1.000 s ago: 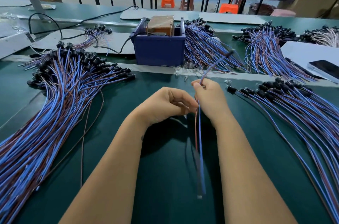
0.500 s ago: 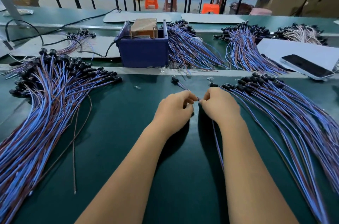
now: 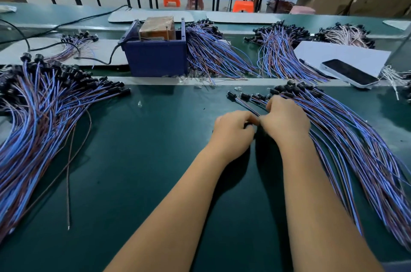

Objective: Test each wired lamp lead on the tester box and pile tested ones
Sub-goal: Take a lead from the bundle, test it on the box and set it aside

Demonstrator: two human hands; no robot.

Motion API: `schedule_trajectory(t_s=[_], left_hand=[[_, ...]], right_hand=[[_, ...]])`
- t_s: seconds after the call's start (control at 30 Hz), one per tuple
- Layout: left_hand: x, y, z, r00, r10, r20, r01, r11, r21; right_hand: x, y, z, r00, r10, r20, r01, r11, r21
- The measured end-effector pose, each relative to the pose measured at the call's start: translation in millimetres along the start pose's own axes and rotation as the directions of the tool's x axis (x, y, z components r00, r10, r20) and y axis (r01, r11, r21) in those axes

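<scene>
Both hands are met at the green mat's (image 3: 144, 160) center. A lamp lead (image 3: 241, 100) is pinched by the curled left hand (image 3: 232, 132) and right hand (image 3: 285, 120), at the edge of the 3 o'clock pile (image 3: 347, 138). The tester box (image 3: 155, 55) is sat at 11 o'clock, another lead pile (image 3: 44, 111) at 9.

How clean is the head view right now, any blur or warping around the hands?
Head view: wide-angle warp bows the far table edges; the left hand and right hand are fairly sharp, though their meeting fingers hide the grip; the right lead pile smears toward the frame edge; soft shadows lie under both forearms.
</scene>
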State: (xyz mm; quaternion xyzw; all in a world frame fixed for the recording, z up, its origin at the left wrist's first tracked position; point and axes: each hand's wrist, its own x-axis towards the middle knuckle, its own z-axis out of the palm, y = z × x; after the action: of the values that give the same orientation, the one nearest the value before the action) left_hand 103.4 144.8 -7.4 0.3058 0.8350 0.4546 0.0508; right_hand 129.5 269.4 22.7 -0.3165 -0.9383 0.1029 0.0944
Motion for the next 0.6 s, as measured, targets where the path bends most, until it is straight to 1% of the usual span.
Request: schedule_trajectory(t_s=[0.03, 0.07, 0.1, 0.17, 0.23, 0.27, 0.37, 0.43, 0.53, 0.57, 0.6], left_hand=[[-2, 0, -4, 0.998, -0.054, -0.029, 0.050, 0.992, -0.115], [-3, -2, -9, 0.992, -0.100, -0.073, 0.085, 0.978, -0.192], [-4, -4, -17, 0.983, -0.129, -0.132, 0.098, 0.971, -0.218], [-6, -14, -36, 0.958, -0.164, -0.237, 0.118, 0.973, -0.196], [-7, -30, -60, 0.918, -0.213, -0.334, 0.173, 0.974, -0.147], [-7, -40, -72, 0.886, -0.251, -0.390, 0.228, 0.968, -0.107], [-14, -67, -109, 0.754, -0.339, -0.563, 0.396, 0.918, -0.024], [-20, -82, -131, 0.656, -0.345, -0.671, 0.464, 0.886, -0.001], [-29, -102, -154, 0.482, -0.332, -0.811, 0.554, 0.833, -0.012], [-29, -106, -159, 0.458, -0.340, -0.821, 0.577, 0.817, -0.017], [-28, -109, -162, 0.474, -0.361, -0.803, 0.606, 0.795, -0.001]], right_hand=[[-2, -9, 1, 0.998, -0.034, -0.053, 0.036, 0.999, 0.036], [-4, -20, 3, 0.993, -0.067, -0.101, 0.076, 0.994, 0.081], [-5, -32, 5, 0.986, -0.098, -0.133, 0.115, 0.985, 0.127], [-12, -58, 11, 0.974, -0.171, -0.147, 0.199, 0.960, 0.198], [-23, -83, 20, 0.951, -0.284, -0.125, 0.306, 0.921, 0.240], [-28, -94, 24, 0.931, -0.350, -0.102, 0.365, 0.894, 0.259], [-38, -123, 40, 0.851, -0.525, 0.019, 0.495, 0.813, 0.306], [-39, -135, 49, 0.826, -0.559, 0.072, 0.518, 0.803, 0.295], [-34, -145, 60, 0.873, -0.487, 0.026, 0.467, 0.850, 0.246], [-32, -146, 62, 0.888, -0.460, 0.010, 0.445, 0.864, 0.236], [-30, -148, 64, 0.897, -0.443, 0.001, 0.431, 0.872, 0.232]])
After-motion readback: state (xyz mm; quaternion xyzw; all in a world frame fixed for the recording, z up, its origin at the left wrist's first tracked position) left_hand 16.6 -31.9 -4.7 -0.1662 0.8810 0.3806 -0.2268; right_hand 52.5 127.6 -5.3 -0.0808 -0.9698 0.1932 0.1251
